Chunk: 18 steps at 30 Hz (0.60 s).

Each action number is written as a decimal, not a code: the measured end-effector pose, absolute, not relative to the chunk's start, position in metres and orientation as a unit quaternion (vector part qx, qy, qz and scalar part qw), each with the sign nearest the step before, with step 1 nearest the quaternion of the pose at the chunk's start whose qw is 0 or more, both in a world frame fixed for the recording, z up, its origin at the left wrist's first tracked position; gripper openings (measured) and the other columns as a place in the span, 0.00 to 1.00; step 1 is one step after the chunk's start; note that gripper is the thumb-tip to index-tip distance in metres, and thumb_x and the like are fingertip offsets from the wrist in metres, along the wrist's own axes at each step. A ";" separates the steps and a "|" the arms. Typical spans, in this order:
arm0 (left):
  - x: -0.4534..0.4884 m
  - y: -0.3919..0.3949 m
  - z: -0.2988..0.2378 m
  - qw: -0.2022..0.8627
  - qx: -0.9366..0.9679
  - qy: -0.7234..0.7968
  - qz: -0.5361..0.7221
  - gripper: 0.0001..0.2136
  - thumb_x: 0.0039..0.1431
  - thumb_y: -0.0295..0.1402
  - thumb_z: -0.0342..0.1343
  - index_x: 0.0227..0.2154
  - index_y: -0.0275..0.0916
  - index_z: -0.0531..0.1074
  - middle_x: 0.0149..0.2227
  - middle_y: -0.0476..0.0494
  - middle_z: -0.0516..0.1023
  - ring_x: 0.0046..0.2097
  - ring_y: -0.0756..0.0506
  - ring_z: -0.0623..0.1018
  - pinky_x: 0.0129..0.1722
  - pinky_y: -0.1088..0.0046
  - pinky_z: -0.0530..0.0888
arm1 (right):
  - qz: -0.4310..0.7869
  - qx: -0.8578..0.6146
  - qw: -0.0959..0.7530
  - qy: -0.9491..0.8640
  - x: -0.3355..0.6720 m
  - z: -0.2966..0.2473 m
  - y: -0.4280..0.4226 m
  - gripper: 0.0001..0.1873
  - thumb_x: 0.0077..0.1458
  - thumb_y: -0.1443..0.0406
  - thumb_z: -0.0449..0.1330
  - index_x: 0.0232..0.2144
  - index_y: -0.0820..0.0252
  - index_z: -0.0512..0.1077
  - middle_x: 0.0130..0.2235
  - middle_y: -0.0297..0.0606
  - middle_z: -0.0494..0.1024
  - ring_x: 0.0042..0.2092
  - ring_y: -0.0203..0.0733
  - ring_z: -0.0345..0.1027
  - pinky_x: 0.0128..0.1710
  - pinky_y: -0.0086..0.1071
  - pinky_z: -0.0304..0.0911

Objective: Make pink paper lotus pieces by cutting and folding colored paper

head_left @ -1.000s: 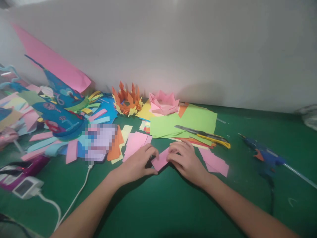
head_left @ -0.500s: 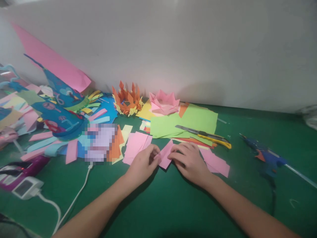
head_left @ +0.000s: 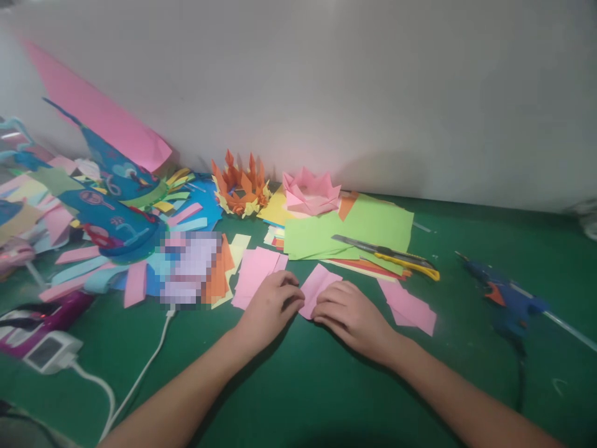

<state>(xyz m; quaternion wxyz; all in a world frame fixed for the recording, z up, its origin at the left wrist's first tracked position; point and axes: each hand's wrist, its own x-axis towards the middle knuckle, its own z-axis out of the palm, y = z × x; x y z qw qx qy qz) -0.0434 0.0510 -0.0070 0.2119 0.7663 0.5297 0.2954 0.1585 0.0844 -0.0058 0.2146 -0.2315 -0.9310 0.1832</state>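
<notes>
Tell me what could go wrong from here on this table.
The utility knife lies just beyond the right hand; a forward reach might meet its blade. The cord of the glue gun runs near the right forearm, which might snag it. The pink paper, partly covered by the right hand, might crease crookedly.

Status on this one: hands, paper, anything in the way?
Left hand at left edge of pink sheet; right hand partly covering it. Pink pieces close by, none on top.
</notes>
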 end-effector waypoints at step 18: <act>-0.046 0.053 0.001 0.304 0.764 0.510 0.251 0.08 0.56 0.24 0.53 0.33 0.39 0.77 0.39 0.44 0.74 0.41 0.47 0.74 0.45 0.69 0.72 | 0.265 -0.355 0.181 -0.878 0.144 0.001 0.085 0.10 0.55 0.68 0.56 0.22 0.59 0.65 0.27 0.33 0.70 0.31 0.37 0.61 0.31 0.31 0.56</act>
